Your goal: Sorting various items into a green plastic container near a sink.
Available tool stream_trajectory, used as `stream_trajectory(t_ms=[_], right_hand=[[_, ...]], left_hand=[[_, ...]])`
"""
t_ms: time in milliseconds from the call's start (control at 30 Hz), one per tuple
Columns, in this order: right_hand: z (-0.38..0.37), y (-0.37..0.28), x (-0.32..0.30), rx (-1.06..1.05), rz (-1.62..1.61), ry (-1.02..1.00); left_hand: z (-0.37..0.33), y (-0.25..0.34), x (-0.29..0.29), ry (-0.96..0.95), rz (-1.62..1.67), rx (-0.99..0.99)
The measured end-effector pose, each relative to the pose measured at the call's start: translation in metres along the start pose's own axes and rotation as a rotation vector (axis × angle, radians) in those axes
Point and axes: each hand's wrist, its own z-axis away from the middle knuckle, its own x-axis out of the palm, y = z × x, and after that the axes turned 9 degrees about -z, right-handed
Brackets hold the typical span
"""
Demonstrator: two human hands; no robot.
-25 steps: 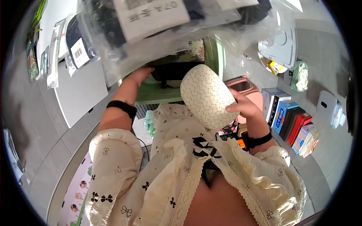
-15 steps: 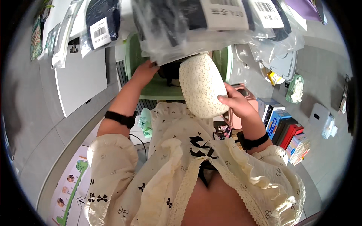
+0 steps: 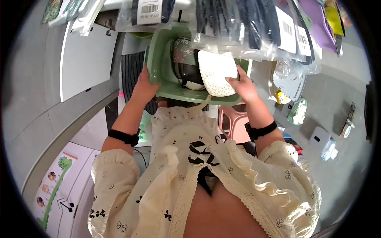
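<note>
- Fingers (image 3: 144,72) of the bare left hand (image 3: 145,89), head view: thumb spread well apart from the rest, set against the left front corner of the deep green plastic tub (image 3: 159,75); can't tell if it really grips.
- Bare right hand (image 3: 245,86): thumb on the near face of the rounded cream panel with a small print (image 3: 217,73), other fingers mostly behind it; closed on its right edge. Hand sits by the tub's right side.
- Panel: tilted, over the right part of the tub; upper part glares white. Shifted up and away from the body; 0.8 s ago it overlapped the lap.
- Left hand: was at the bags' edge, reaching over the tub; now back at the tub's corner, clear of plastic.
- Clear plastic bags with dark blue contents and white labels (image 3: 242,27): now farther right in view, so the tub's left wall shows; before, they covered much of it.
- Inside the tub: camouflage-patterned cloth item (image 3: 184,48) and glossy black item (image 3: 188,72), left of the panel, now more exposed.
- Pink plastic stool (image 3: 237,126): below the right hand, more of it visible now.
- Row of books at right: mostly hidden behind the right forearm, plainly visible before.
</note>
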Motion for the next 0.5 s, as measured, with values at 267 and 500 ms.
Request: stream_trajectory(t_ms=[267,500], right_hand=[[-0.012,0.012,0.022,0.174,-0.675,-0.029],[0.003,0.013,0.033,0.389,-1.189,-0.376]], left_hand=[[0.001,0.002,0.001,-0.108,0.032,-0.152],[0.003,-0.01,0.015,0.108,0.065,-0.025]])
